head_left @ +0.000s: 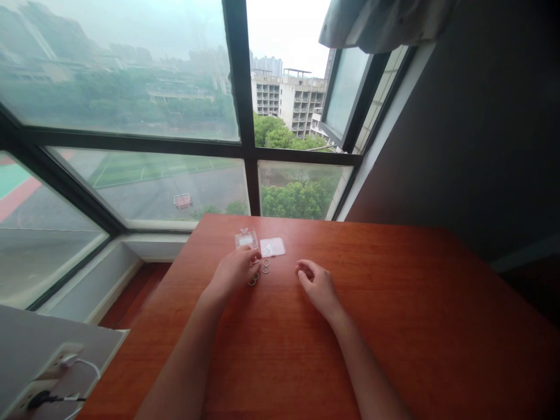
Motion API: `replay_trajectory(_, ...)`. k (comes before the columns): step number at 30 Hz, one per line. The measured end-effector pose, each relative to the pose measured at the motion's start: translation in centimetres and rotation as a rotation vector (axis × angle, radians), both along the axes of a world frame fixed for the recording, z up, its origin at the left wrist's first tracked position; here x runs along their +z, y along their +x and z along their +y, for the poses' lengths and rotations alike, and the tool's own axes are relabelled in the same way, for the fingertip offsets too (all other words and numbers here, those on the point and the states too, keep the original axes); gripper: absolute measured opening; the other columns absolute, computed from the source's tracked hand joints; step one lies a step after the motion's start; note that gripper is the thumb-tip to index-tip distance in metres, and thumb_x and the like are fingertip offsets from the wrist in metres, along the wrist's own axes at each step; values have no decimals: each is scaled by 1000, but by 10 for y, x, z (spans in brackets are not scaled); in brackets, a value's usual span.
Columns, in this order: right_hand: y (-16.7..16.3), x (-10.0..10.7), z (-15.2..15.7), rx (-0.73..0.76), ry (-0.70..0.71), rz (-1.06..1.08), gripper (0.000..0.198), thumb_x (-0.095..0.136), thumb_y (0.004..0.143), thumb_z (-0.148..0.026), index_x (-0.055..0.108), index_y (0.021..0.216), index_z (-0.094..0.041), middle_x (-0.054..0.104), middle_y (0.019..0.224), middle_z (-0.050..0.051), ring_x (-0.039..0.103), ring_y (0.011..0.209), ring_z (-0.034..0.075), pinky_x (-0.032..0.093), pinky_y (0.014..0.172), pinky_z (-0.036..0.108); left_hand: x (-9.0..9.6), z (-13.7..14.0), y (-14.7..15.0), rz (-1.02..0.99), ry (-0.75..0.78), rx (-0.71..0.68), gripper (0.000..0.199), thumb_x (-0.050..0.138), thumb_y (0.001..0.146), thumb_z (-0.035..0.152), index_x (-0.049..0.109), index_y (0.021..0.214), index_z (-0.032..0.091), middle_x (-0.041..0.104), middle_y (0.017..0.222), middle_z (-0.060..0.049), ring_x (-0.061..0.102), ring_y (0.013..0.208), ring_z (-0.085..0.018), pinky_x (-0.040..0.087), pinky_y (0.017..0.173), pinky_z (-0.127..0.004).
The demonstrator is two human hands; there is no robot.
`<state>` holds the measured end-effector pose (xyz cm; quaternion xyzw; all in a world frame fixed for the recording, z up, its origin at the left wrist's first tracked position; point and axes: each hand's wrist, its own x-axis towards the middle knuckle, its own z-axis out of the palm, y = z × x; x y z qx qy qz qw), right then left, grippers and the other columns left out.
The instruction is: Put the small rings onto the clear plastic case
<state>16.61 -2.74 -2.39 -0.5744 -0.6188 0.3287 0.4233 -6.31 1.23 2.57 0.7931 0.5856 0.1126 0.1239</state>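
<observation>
The window (250,153) takes up most of what lies ahead of me, its dark bars crossing panes that look out on trees, buildings and a sports ground. Up against it stands my reddish-brown wooden table (271,361), with a dark wall (490,128) off to the right. A pale curtain (389,23) hangs in at the top. Low on the left, a white plug (67,360) and a black plug (39,400) sit in wall sockets.

My left hand (238,269) is over the table near its far edge, fingers bent downward among small rings; I cannot tell whether my thumb and fingertips pinch one. My right hand (317,283) is well apart from it, fingers loosely curled and thumb close to them; whether the tips meet, I cannot tell.

Just beyond my left fingers lies a clear plastic box (246,233), and to its right a flat whitish lid (272,247). Smallest are the rings: one pair (266,266) just nearer me than the lid, another pair (254,280) beside my left fingertips.
</observation>
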Motion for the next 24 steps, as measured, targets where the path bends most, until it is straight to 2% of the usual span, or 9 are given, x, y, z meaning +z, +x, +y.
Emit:
replay_trajectory(4, 0, 3, -2, 18, 26, -105, 25, 51, 83, -22, 67, 102, -18, 73, 88, 4, 67, 77, 17, 52, 75, 28, 2, -7, 19, -33, 15, -47, 24, 48, 87, 33, 67, 96, 21, 67, 96, -6, 62, 80, -17, 42, 67, -25)
replay_trajectory(6, 1, 3, -3, 30, 60, -204, 24, 50, 84, -20, 68, 101, -19, 73, 88, 4, 67, 79, 17, 51, 78, 28, 3, -13, 29, 13, 6, -92, 24, 50, 86, 34, 66, 98, 21, 66, 99, -7, 62, 84, -19, 43, 68, -25)
replay_trajectory(8, 1, 1, -2, 41, 82, -269, 24, 50, 84, -19, 68, 100, -19, 73, 90, 5, 67, 81, 18, 50, 78, 28, 4, -17, 34, 102, 7, -73, 24, 52, 85, 36, 66, 96, 20, 64, 101, -10, 61, 86, -22, 44, 67, -27)
replay_trajectory(11, 2, -2, -2, 49, 95, -310, 24, 50, 85, -19, 69, 100, -19, 72, 92, 5, 66, 83, 18, 49, 79, 27, 4, -17, 26, 179, -21, -18, 24, 51, 84, 38, 64, 92, 19, 61, 103, -12, 60, 89, -24, 43, 66, -28)
replay_trajectory(14, 1, -2, -2, 57, 103, -332, 23, 51, 85, -18, 69, 99, -19, 72, 94, 4, 66, 85, 18, 48, 81, 27, 6, -11, 9, 169, -89, 53, 21, 49, 85, 35, 63, 91, 20, 61, 101, -9, 61, 84, -22, 43, 65, -27)
replay_trajectory(18, 0, 1, -3, 66, 101, -345, 23, 51, 85, -18, 69, 98, -20, 72, 95, 4, 66, 86, 18, 47, 82, 27, 7, -7, 2, 102, -31, 56, 23, 47, 86, 34, 63, 97, 22, 62, 101, -8, 61, 89, -22, 43, 69, -27)
replay_trajectory(21, 0, 3, -4, 60, 79, -349, 24, 50, 86, -19, 68, 102, -19, 72, 95, 4, 66, 85, 18, 47, 82, 27, 3, -13, 22, 0, 33, -20, 21, 48, 87, 30, 62, 100, 21, 63, 103, -7, 61, 89, -20, 43, 72, -27)
replay_trajectory(24, 0, 4, -4, 40, 46, -372, 28, 49, 87, -20, 66, 109, -20, 72, 99, 5, 66, 89, 19, 47, 83, 27, -8, -23, 54, -92, 10, -168, 18, 46, 87, 25, 62, 96, 22, 66, 96, -4, 62, 84, -18, 43, 70, -26)
